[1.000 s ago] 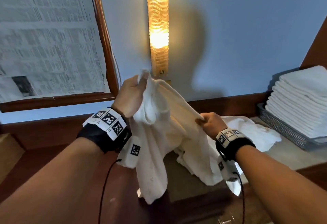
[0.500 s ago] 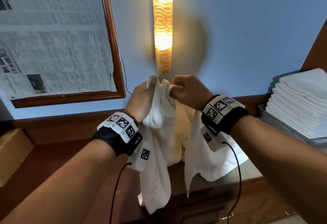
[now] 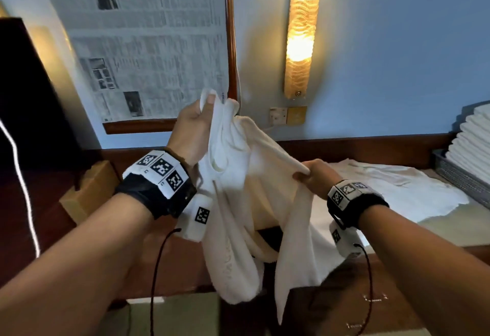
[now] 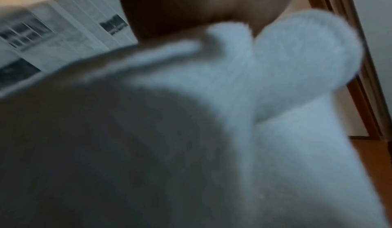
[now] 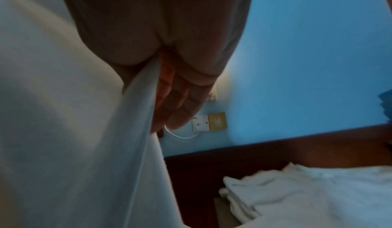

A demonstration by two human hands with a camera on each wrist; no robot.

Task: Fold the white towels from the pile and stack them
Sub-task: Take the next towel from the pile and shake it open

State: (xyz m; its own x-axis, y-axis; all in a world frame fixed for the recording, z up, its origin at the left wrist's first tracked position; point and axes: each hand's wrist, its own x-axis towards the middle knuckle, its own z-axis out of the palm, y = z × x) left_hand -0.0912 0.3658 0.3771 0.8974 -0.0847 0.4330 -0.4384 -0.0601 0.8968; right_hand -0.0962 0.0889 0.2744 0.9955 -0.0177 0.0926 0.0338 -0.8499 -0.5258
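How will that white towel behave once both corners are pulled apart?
Probably floppy: the towel sags between left hand and right hand. Likely light, since pinches hold it. Its hanging tails may swing.

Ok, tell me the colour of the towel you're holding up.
White, plain, no pattern; the towel shows best in the head view.

White towel [image 3: 254, 190] held aloft, bunched (unfolded); folded stack [image 3: 474, 137] right.
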